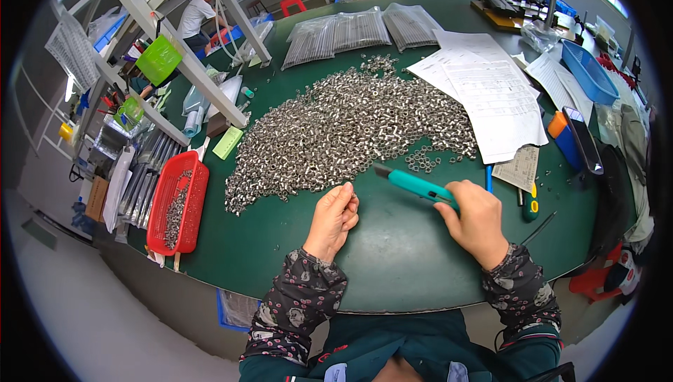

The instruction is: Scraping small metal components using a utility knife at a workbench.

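Observation:
In my right hand [475, 219] is a teal utility knife [419, 187], its dark blade end pointing left and away from me above the green table. My left hand [332, 219] is closed, thumb and fingertips pinched together at the near edge of the pile. Something tiny may sit at those fingertips; it looks like one of the metal rings, but it is too small to be sure. Beyond both hands spreads a wide pile of small shiny metal rings [336, 129]. A few loose rings [423, 160] lie just past the knife.
A red basket [198, 203] with some rings stands at the left edge. Bagged metal rods [357, 30] lie at the back. Papers [491, 94], a phone [583, 141], a yellow-green screwdriver [531, 206] and a blue tray [589, 71] are on the right. A shelf frame [184, 59] rises at left.

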`<state>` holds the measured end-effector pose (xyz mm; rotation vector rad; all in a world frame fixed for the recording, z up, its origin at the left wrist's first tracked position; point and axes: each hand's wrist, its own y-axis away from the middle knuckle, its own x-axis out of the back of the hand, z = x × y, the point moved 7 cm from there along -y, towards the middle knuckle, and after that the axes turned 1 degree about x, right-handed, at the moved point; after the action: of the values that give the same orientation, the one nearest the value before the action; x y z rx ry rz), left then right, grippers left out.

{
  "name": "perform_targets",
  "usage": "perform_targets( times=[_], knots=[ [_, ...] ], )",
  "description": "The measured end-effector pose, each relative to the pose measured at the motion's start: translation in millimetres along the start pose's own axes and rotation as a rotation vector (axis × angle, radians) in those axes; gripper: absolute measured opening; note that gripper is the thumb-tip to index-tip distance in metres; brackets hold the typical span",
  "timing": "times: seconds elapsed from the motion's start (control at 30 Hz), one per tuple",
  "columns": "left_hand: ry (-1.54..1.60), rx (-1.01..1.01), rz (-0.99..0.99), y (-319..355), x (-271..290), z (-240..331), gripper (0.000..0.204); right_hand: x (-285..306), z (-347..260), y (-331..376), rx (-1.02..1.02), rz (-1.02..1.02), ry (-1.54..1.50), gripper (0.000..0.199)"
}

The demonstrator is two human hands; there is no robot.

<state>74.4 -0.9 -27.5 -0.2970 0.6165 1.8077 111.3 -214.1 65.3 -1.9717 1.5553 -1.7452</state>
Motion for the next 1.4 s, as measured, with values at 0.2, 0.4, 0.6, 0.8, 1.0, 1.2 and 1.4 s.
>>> perform_targets(
  times=[0.2, 0.4, 0.6, 0.8, 1.0, 1.2, 1.4],
  knots=[
    [0.201, 0.058, -0.092, 1.0, -23.9, 5.5, 0.018, 11.5, 15.0, -1.4, -0.097, 0.077, -0.054, 0.022],
    [-0.325, 0.104, -0.171, -18.4, -65.0, 6.2, 0.006, 17.2, 45.0, 5.6, -0.451, 0.197, -0.477, 0.019],
    [-1.404, -0.564, -0.083, -48.3, -108.2, 11.0, 0.010, 19.9, 42.7, 4.3, -0.446, 0.230, -0.519, 0.017],
    [-1.506, -0.562, -0.100, -55.2, -126.9, -6.2, 0.012, 17.6, 45.0, 5.7, -0.399, 0.243, -0.523, 0.018],
    [-1.191, -0.518, -0.177, -49.0, -114.8, 1.2, 0.012, 13.8, 42.3, 4.0, -0.414, 0.187, -0.535, 0.019],
    [-0.148, 0.035, -0.216, -8.7, -58.2, 12.1, 0.003, 0.0, 36.6, 5.6, -0.370, 0.043, -0.493, 0.020],
    [0.067, -0.129, -0.138, 0.9, -6.4, 18.1, 0.006, -29.7, 24.7, 13.3, -0.451, -0.277, -0.646, 0.019]
  ],
)
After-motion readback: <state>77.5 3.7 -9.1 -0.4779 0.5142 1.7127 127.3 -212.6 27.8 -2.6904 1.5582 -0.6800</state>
